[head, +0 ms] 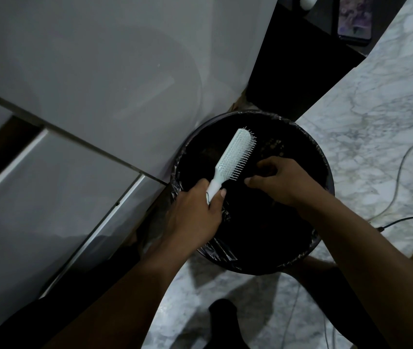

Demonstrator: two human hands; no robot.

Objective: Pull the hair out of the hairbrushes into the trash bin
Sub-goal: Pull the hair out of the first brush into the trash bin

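Note:
A pale mint hairbrush [235, 153] is held over the round trash bin [322, 157], which is lined with a black plastic bag. My left hand [195, 212] grips the brush by its white handle, bristles facing right. My right hand [281, 182] hovers just right of the bristles with fingers curled and pinched together; whether hair is between them is too dark to tell. The inside of the bin is dark, with some small debris near its far side.
White cabinet fronts [79, 102] stand to the left of the bin. The floor is marbled tile [376, 117], with cables [402, 177] lying on it at right. A phone [355, 17] rests on a dark surface at the top right.

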